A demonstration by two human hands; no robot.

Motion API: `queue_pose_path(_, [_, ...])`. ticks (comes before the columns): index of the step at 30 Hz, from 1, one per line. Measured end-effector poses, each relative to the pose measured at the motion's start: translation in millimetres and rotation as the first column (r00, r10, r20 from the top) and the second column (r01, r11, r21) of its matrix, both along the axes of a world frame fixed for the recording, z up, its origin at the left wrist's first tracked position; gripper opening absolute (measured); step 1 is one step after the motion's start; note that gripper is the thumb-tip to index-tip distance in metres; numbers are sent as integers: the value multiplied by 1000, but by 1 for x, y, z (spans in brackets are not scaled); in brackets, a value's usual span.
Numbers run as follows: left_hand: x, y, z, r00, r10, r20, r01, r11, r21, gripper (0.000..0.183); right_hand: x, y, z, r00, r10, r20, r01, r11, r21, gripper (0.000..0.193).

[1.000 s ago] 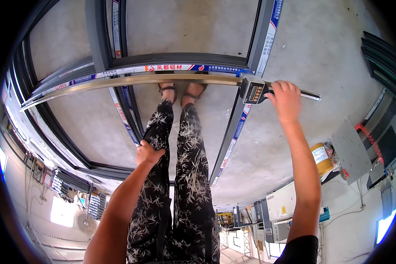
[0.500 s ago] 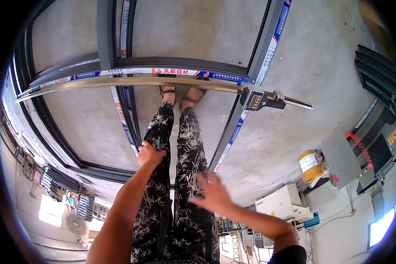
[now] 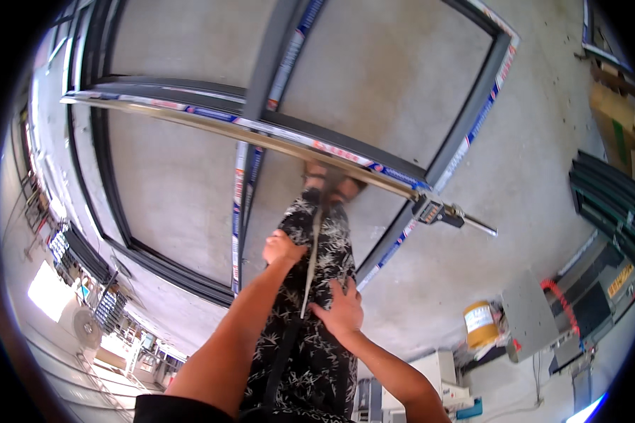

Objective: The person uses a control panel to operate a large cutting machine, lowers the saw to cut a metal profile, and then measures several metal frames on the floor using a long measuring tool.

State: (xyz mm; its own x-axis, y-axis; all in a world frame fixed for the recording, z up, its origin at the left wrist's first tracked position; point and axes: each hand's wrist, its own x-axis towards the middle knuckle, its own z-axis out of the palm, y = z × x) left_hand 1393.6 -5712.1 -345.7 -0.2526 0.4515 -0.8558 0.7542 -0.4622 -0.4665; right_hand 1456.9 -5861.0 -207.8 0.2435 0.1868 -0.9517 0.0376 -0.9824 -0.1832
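Note:
My left hand (image 3: pixel 284 248) rests on my left knee, its fingers bent over the patterned trouser leg and partly hidden; I see no tool in it. On my right thigh lies my right hand (image 3: pixel 342 309), open, with fingers apart and nothing held. Ahead of my knees a long bronze-coloured measuring bar (image 3: pixel 275 146) lies along a crosspiece of the dark grey metal frame (image 3: pixel 262 60). A grey digital readout (image 3: pixel 430 210) with a small display and orange buttons sits near its right end. Both hands are away from the bar. My feet are inside one frame opening.
Blue and white protective tape covers parts of the frame. To the right lie dark metal profiles (image 3: pixel 610 194) and a cardboard box (image 3: pixel 614 116). A yellow tub (image 3: pixel 480 323) stands beside a grey machine (image 3: pixel 536 314) with a red coiled hose (image 3: pixel 561 307). A fan (image 3: pixel 88 326) is at the lower left.
My right hand has come down onto my right thigh from just above it. The view has turned, so frame and bar now slope down to the right. My left hand has stayed on my knee.

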Motion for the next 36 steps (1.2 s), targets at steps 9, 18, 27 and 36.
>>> queue_pose_path(9, [-72, 41, 84, 885, 377, 274, -302, 912, -278, 67, 27, 47, 3, 971, 172, 164, -195, 971, 136, 72])
queue_pose_path(18, [-103, 33, 254, 748, 537, 391, -471, 844, -257, 86, 56, 22, 13, 907, 250, 338, -319, 933, 165, 30])
queue_pose_path(27, [-94, 84, 318, 602, 530, 598, -703, 707, 81, 76, 155, -42, 16, 836, 408, 366, -486, 861, 149, 29])
queue_pose_path(36, [-146, 152, 338, 487, 640, 594, -853, 494, 167, 72, 210, 94, 47, 711, 443, 546, -603, 783, 150, 28])
